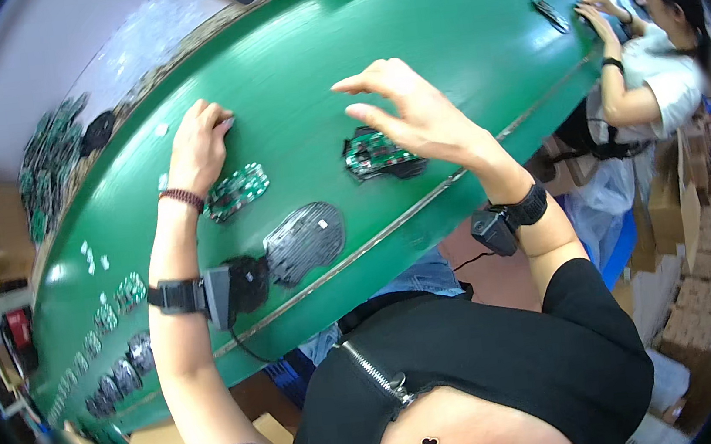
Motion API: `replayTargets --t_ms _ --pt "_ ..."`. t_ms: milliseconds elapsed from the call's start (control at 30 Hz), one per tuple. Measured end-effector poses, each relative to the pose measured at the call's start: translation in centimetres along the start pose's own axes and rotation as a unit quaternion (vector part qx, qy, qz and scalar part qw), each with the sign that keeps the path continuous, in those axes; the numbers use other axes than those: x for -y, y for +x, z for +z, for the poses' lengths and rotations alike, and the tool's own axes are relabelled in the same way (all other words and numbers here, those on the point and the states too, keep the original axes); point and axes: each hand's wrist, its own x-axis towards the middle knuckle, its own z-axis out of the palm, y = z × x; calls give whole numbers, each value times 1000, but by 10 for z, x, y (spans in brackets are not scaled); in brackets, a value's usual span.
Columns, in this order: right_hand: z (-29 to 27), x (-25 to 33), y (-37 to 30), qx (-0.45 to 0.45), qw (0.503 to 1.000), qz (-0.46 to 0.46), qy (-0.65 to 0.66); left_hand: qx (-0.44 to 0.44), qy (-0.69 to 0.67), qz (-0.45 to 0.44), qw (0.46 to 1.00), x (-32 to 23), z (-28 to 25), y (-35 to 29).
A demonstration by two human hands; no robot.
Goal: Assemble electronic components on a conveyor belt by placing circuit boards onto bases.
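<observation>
My left hand [200, 148] is closed over the green bench [295, 80], fingers curled in a pinch; what they hold, if anything, is hidden. Just below that hand lies a green circuit board [238, 191] with small pale parts on it. My right hand [413, 114] is open, thumb and fingers apart, with nothing between them. Beneath its palm sits a black housing with a green circuit board [369, 152] in it, partly covered by the hand. Between my forearms, nearer the bench edge, rests a black ribbed oval shell [305, 241].
More circuit boards [129, 292] line up at the left, beside a row of black shells [123, 376]. Small white pieces [89, 257] lie behind them. A heap of boards [55, 160] is at the far left. A co-worker [650, 74] handles parts at the right. Cardboard boxes [664, 196] stand below.
</observation>
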Motion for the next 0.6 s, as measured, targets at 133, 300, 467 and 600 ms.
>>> replayTargets --t_ms 133,300,467,600 --pt "47 30 36 167 983 -72 -4 -39 30 -2 999 -23 -19 -17" --pt "106 41 56 178 973 -143 16 -86 -107 -67 988 -83 -53 -85" --pt "111 31 56 168 974 -151 -37 -88 -121 -75 986 -132 -36 -135" --pt "88 19 45 154 980 -121 -42 -61 -88 -75 991 -149 -10 -137"
